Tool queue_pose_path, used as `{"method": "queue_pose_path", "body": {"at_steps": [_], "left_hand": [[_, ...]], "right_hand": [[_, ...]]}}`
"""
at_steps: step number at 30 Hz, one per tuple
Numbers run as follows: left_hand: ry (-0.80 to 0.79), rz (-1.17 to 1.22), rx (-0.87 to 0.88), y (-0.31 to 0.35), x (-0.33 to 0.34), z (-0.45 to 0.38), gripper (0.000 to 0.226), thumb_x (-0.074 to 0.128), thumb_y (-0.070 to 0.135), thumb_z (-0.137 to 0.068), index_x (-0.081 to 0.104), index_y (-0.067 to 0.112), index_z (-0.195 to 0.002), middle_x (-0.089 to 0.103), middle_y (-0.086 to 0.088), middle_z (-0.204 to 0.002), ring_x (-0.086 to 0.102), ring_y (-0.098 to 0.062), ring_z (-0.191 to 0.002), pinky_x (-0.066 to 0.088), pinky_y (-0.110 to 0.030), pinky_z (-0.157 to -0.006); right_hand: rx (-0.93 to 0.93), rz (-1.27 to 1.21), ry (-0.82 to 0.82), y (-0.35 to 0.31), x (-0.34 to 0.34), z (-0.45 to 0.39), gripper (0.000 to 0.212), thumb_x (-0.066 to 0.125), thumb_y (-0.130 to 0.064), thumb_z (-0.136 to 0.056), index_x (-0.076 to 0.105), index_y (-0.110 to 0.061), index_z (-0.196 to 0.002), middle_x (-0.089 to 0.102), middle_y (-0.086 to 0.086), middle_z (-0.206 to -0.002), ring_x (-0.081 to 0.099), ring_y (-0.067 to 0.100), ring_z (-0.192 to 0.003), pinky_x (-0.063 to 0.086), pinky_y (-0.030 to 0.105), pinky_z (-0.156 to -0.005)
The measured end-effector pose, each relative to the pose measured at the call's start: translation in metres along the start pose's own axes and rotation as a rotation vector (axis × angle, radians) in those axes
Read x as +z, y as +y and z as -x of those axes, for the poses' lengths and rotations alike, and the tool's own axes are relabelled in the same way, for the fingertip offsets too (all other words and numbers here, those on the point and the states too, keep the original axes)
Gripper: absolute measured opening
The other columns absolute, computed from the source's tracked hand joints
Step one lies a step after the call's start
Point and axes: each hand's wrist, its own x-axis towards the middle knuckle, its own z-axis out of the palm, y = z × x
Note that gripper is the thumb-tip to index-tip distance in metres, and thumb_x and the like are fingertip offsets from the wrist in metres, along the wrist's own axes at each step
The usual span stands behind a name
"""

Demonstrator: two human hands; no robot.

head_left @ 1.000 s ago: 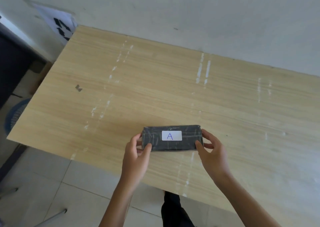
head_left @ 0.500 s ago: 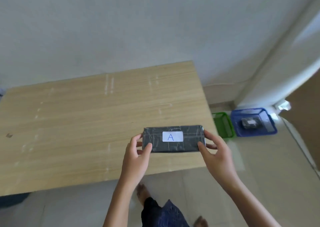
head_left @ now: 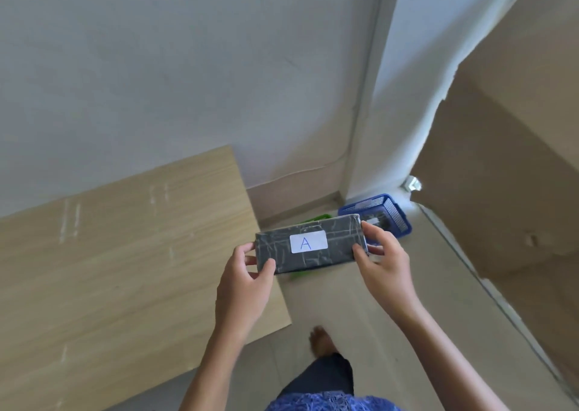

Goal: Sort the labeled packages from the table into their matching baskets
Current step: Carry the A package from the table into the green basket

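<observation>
A black wrapped package (head_left: 338,247) with a white label marked "A" is held level in the air past the table's right edge. My left hand (head_left: 244,282) grips its left end and my right hand (head_left: 383,260) grips its right end. Behind it on the floor sits a blue basket (head_left: 391,210) with a dark package inside, partly hidden by my right hand. A green basket (head_left: 302,273) beside it is mostly covered by the held package.
The wooden table (head_left: 109,254) fills the lower left. A white wall stands behind it, with a corner post and a brown door or panel (head_left: 507,191) on the right. The tiled floor (head_left: 360,316) and my foot (head_left: 319,341) lie below.
The view has swung right, away from the table toward the baskets. The package, still in both hands, now hangs over the floor in front of the green basket.
</observation>
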Motion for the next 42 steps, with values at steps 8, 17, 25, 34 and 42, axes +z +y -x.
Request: {"method": "queue_pose_path", "body": {"at_steps": [8,17,25,34,42], "left_hand": [[-0.080,0.018,-0.075,0.042,0.086,-0.054,0.044,0.064,0.047,-0.085,0.051,0.039,-0.126,0.061,0.017,-0.109,0.064,-0.002,-0.079,0.046,-0.029,-0.066],[0.076,-0.028,-0.185,0.073,0.151,-0.101,0.041,0.064,0.037,-0.091,0.047,0.032,-0.128,0.058,0.009,-0.111,0.060,-0.001,-0.071,0.041,-0.031,-0.067],[0.191,0.009,-0.333,0.086,0.232,-0.136,0.043,0.063,0.031,-0.093,0.048,0.027,-0.132,0.058,0.004,-0.118,0.060,0.003,-0.068,0.038,-0.014,-0.058],[0.146,0.038,-0.372,-0.020,0.330,-0.207,0.049,0.063,0.033,-0.094,0.044,0.032,-0.139,0.059,0.003,-0.121,0.069,-0.009,-0.085,0.056,-0.039,-0.082],[0.128,0.070,-0.287,-0.178,0.441,-0.282,0.042,0.065,0.030,-0.090,0.050,0.035,-0.130,0.066,0.013,-0.110,0.068,0.004,-0.083,0.046,-0.014,-0.066]], "right_hand": [[0.077,0.186,-0.045,0.026,-0.040,-0.095,0.045,0.063,-0.004,-0.088,0.059,-0.018,-0.131,0.061,-0.005,-0.113,0.063,0.013,-0.097,0.046,0.011,-0.081],[0.104,0.201,-0.237,0.057,-0.055,-0.190,0.045,0.065,-0.004,-0.087,0.060,-0.020,-0.128,0.063,-0.004,-0.113,0.060,0.000,-0.092,0.045,-0.001,-0.070],[0.096,0.279,-0.467,0.112,-0.052,-0.289,0.051,0.062,-0.005,-0.090,0.051,-0.013,-0.139,0.060,0.004,-0.129,0.064,0.017,-0.106,0.051,0.027,-0.094],[0.178,0.226,-0.467,0.252,0.011,-0.344,0.051,0.064,-0.002,-0.088,0.054,-0.016,-0.137,0.065,-0.001,-0.126,0.064,0.012,-0.110,0.046,0.012,-0.086],[0.116,0.217,-0.418,0.427,0.088,-0.360,0.051,0.067,0.004,-0.084,0.058,-0.014,-0.131,0.065,-0.009,-0.111,0.058,-0.026,-0.085,0.040,-0.008,-0.072]]}}
